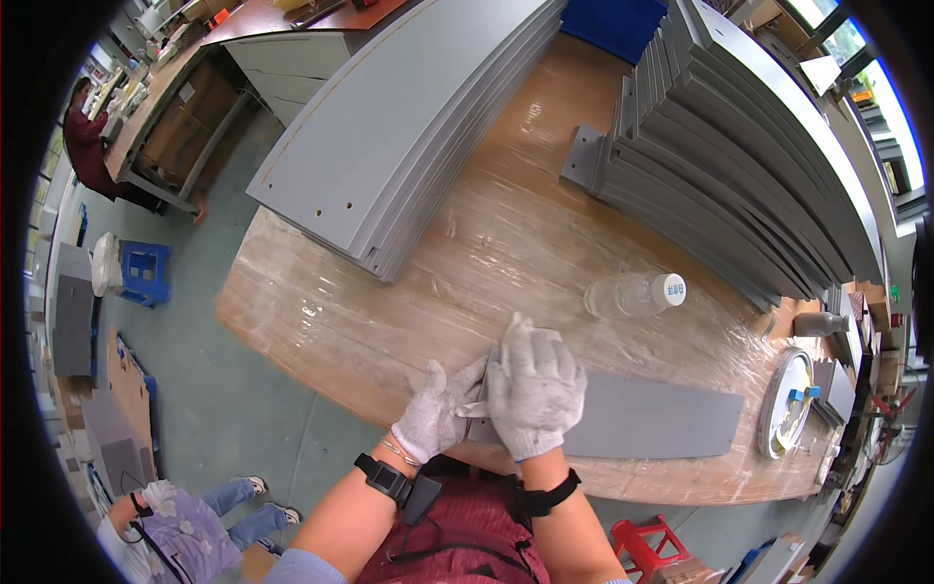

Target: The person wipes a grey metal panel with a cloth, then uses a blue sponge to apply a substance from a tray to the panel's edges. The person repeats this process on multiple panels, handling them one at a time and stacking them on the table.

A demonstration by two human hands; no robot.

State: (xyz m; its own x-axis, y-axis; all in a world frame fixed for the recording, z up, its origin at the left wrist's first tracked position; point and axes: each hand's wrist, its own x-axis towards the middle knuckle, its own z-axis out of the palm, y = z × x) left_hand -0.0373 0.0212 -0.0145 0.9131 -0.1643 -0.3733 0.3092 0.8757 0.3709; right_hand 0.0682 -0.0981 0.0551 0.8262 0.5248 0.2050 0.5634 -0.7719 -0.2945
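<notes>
A curved grey panel (662, 417) lies flat along the near edge of the plastic-wrapped table. My left hand (436, 414), in a whitish knit glove, is closed round the left end of this panel, with its fingers close to my other hand. Over the panel's left part rests my gloved right hand (535, 389), back upward and fingers drawn together. Its palm side is hidden, so whatever it may hold cannot be made out. Just beyond my right hand, a clear plastic bottle (628, 295) with a white cap lies on its side.
Curved grey panels stand stacked at the far left (379, 127) and far right (720, 165) of the table (321, 311). At the right end sits a round white lid (786, 404) with small blue pieces. A red stool (647, 547) is below; two other people are to the left.
</notes>
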